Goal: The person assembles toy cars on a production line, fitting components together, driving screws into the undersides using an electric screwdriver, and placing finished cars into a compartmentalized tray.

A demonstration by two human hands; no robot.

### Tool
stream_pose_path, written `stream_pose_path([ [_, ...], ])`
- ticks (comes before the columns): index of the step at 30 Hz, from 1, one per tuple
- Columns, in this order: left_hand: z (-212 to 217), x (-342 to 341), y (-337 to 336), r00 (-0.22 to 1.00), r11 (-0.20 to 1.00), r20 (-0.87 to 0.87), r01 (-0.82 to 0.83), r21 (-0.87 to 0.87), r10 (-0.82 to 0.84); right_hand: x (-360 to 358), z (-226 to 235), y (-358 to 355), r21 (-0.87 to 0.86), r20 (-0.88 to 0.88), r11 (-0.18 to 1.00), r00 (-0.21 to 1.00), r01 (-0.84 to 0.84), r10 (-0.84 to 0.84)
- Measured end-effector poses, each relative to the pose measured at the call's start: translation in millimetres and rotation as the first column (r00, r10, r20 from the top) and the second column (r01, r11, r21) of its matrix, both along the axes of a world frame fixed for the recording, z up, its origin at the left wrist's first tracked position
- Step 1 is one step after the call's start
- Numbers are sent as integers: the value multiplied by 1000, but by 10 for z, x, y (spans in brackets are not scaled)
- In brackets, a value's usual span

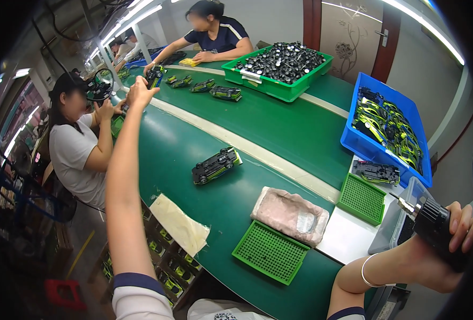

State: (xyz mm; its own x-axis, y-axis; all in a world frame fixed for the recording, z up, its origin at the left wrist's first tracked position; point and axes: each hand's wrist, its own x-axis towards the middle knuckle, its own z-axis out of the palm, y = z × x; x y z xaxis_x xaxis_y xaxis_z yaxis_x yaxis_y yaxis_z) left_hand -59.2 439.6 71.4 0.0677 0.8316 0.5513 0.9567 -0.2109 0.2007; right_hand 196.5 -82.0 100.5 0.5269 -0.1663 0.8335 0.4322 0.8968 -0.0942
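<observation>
My left arm reaches far across the green bench, and my left hand (140, 93) is closed at the near end of a dark toy car with yellow-green trim (155, 77). A co-worker's hand is close beyond that car. At the right edge, my right hand (461, 226) grips a black electric screwdriver (432, 221), its metal bit pointing left toward the white board. Another toy car (215, 166) lies wheels-up on the bench between my arms. One more overturned car (376, 173) rests beside the blue bin.
A green bin (295, 95) of small black parts and a blue bin (348, 136) of toy cars stand beyond. Several cars sit along the belt (263, 114). Nearby are green perforated trays (271, 252), a pink cloth pad (281, 210) and a cream cloth (178, 221). Co-workers sit left and opposite.
</observation>
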Motion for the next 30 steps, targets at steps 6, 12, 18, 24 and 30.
stream_pose_path([
  [6,-296,-305,-858,798,797,41,594,110,-601,-137,-9,129,-60,-5,994,996,-86,86],
  [12,-762,57,-2160,577,577,19,817,8,-817,-147,-62,161,-60,-20,993,995,-100,99],
  [18,-1360,112,-2666,453,462,114,883,77,-884,-113,-62,74,-76,-1,980,983,-182,183],
  [24,-1637,78,-2728,504,531,171,822,204,-846,-146,-28,75,-73,-23,993,996,-91,90],
  [30,-1620,96,-2781,521,531,113,806,260,-846,-78,-43,7,-98,91,974,973,-202,211],
])
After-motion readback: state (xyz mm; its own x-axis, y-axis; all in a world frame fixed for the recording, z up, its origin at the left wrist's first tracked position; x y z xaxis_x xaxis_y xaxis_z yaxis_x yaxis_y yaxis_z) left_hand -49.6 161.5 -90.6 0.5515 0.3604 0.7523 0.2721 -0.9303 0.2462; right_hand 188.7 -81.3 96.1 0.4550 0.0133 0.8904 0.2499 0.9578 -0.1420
